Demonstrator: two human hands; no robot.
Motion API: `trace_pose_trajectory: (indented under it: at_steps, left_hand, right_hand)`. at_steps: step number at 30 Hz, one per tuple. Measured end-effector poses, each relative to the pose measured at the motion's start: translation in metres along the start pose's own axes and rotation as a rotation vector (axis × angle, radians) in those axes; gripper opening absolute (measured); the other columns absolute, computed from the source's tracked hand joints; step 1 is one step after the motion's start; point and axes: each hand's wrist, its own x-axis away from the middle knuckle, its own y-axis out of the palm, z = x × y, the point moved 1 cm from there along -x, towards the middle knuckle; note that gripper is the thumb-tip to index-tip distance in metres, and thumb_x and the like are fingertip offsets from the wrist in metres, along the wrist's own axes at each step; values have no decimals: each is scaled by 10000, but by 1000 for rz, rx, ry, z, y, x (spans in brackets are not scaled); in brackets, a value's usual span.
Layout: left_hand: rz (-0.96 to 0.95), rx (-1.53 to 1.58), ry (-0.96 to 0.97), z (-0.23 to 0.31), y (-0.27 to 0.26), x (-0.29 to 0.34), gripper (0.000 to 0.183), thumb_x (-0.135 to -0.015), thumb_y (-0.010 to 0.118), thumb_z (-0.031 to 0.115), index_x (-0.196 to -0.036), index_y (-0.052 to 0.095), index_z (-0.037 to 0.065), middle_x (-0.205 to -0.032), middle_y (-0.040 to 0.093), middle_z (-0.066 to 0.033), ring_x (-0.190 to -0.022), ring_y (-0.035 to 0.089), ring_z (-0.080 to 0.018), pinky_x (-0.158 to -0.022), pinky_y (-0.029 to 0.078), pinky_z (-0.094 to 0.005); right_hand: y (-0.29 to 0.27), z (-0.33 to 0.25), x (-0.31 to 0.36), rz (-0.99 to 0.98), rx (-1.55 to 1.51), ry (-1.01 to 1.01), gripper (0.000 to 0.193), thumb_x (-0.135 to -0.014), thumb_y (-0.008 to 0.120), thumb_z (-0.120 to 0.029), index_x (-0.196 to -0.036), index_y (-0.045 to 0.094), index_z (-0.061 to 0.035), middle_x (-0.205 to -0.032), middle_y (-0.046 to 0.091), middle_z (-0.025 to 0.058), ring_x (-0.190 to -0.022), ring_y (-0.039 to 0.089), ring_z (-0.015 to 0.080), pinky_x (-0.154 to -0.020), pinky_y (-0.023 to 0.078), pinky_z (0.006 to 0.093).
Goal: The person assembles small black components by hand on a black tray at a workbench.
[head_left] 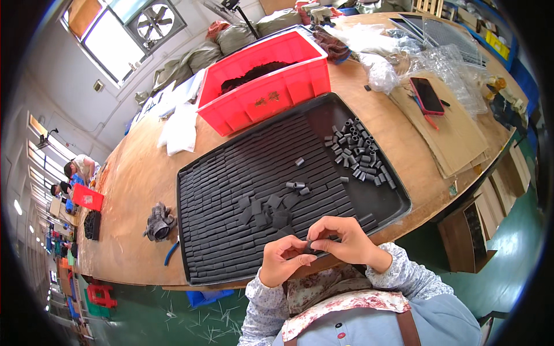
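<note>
Over the near edge of a large black tray (pixel 389 216), my left hand (pixel 283 260) and my right hand (pixel 344 239) meet, fingertips pinched together. Between them is a small black piece (pixel 309 247), mostly hidden by the fingers; whether it is a tube or a flat pad I cannot tell. Long rows of black cylinders (pixel 231 190) fill most of the tray. On top of the rows, just beyond my hands, lies a loose pile of flat black squares (pixel 271 210). Short hollow black tubes (pixel 358 150) are heaped at the tray's right, and a few lie loose on the rows.
A red plastic bin (pixel 265 95) with dark contents stands behind the tray. Dark gloves (pixel 160 222) lie to the left. At right are cardboard (pixel 444 130), a phone (pixel 427 95) and clear plastic wrap (pixel 450 52). Sacks line the wall; other people work far left.
</note>
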Motion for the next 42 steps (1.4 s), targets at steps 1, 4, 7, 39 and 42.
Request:
trace_pose_trajectory:
  at_steps: [1, 4, 7, 39, 42]
  left_hand:
    - [-2, 0, 2, -1, -1, 0, 177, -817, 713, -32, -953, 612, -85, -835, 648, -92, -741, 677, -148, -658, 567, -256]
    - [-38, 45, -3, -1, 0, 1, 192, -815, 693, -73, -977, 595, -105, -904, 635, -115, -768, 686, -190, -663, 576, -266]
    - [-77, 11, -61, 0, 2, 1, 212, -819, 695, -63, -1007, 607, -103, -933, 640, -127, -814, 683, -196, -720, 568, -268]
    - [-16, -52, 147, -7, -18, 0, 118, -842, 604, -97, -867, 508, -33, -934, 623, -155, -823, 649, -197, -704, 569, -311]
    - [120, 64, 95, 7, -9, -4, 112, -821, 659, -95, -819, 561, -43, -901, 627, -103, -859, 647, -140, -769, 554, -263]
  right_hand:
    - [-1, -4, 0, 16, 265, -100, 127, -804, 694, 15, -906, 635, -33, -920, 651, 46, -814, 639, 146, -750, 510, 266]
    - [-4, -10, 1, -49, 538, -361, 156, -755, 704, 38, -874, 641, -42, -910, 653, 70, -803, 646, 216, -728, 513, 295]
    - [-3, -12, 5, -6, 563, -389, 158, -744, 710, 44, -868, 639, -24, -909, 659, 79, -802, 647, 246, -734, 519, 313]
    - [-65, -14, -35, 453, 1388, -247, 311, -674, 587, 82, -948, 574, -65, -869, 597, 75, -898, 529, 290, -783, 445, 368]
    - [-46, -28, -22, 455, 1014, -316, 339, -693, 612, 88, -990, 654, -71, -902, 623, 69, -868, 528, 299, -790, 435, 375]
